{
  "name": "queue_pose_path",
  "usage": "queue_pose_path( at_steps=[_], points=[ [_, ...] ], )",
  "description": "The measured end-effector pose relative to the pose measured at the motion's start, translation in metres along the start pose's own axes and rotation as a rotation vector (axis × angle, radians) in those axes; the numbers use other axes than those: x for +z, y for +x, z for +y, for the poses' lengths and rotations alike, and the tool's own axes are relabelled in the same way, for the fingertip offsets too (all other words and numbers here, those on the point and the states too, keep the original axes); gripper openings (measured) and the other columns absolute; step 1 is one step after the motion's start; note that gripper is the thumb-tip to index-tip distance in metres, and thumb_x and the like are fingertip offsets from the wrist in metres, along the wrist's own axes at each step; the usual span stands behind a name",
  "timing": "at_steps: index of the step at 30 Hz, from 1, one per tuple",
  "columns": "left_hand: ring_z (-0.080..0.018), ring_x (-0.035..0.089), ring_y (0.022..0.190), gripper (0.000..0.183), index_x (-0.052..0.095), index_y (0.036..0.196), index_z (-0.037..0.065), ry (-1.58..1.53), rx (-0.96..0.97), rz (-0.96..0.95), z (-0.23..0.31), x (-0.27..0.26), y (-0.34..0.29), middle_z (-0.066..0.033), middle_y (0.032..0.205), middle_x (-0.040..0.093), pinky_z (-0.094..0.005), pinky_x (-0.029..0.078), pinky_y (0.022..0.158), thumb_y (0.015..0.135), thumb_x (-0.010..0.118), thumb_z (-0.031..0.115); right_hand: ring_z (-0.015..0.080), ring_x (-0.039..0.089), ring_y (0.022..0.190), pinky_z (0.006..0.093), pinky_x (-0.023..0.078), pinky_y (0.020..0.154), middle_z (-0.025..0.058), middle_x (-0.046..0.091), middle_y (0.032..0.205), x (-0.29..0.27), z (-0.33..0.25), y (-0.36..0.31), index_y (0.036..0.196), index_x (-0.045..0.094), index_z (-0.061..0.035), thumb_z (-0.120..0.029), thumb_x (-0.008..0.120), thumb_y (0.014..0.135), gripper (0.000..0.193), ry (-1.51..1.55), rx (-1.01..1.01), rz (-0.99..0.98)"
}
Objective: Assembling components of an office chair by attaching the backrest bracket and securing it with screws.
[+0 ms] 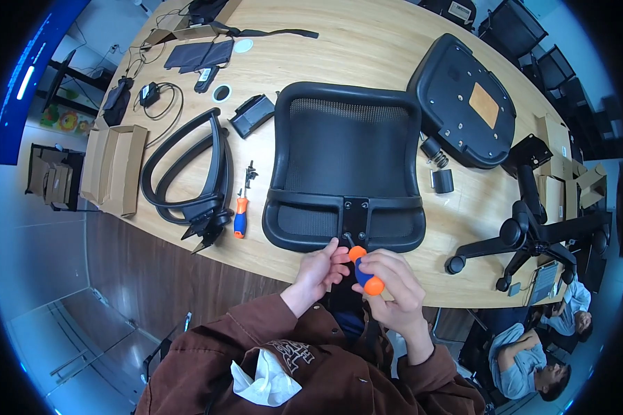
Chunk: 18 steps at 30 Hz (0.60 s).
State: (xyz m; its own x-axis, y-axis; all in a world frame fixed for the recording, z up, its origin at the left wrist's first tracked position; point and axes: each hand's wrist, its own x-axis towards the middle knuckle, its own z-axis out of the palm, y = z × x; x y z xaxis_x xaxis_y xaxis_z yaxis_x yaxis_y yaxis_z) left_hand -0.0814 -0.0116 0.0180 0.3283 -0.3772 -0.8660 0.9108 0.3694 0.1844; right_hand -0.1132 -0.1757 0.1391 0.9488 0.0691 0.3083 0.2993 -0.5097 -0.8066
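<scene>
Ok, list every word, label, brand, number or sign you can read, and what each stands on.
None reads clearly enough to quote.
Brown jacket: pale lettering, creased, not fully legible.
Blue screen: pale print, too blurred.
Pale label at the top edge, on something dark: too small.
Black seat: tan patch, no print discernible.
Orange-and-blue screwdriver, chair back: none discernible.

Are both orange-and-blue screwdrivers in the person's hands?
No: the right hand grips one screwdriver at the chair back, while the other screwdriver lies on the table.
</scene>
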Motion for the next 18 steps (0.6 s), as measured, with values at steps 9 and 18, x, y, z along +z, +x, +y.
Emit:
queue_pose_path(
  at_steps=[9, 18],
  points=[
    [-0.0052, 0.056, 0.066, 0.027, 0.073, 0.111, 0.000, 0.751, 1.054, 0.215, 0.005, -0.015, 0.013, -0.0025, 0.085, 0.065, -0.0204, 0.048, 0.059, 0.085, 0.079, 0.005, 0.0317, 0.068, 0.099, 0.0377, 0.055, 0.086, 0.0161, 0.069, 0.105, 0.001, -0.003, 0.018, 0.107, 0.069, 0.0008, -0.001, 0.087, 0.069, 0.043, -0.064, 0.067, 0.066],
    [-0.0132, 0.060, 0.064, 0.029, 0.074, 0.109, 0.003, 1.025, 1.385, 0.039, 0.013, -0.016, 0.022, -0.0074, 0.089, 0.066, -0.0267, 0.049, 0.056, 0.080, 0.079, 0.000, 0.0304, 0.068, 0.095, 0.0365, 0.055, 0.083, 0.0152, 0.069, 0.104, 0.005, -0.010, 0.017, 0.107, 0.069, 0.0005, -0.001, 0.087, 0.068, 0.043, -0.127, 0.039, 0.050]
  ],
)
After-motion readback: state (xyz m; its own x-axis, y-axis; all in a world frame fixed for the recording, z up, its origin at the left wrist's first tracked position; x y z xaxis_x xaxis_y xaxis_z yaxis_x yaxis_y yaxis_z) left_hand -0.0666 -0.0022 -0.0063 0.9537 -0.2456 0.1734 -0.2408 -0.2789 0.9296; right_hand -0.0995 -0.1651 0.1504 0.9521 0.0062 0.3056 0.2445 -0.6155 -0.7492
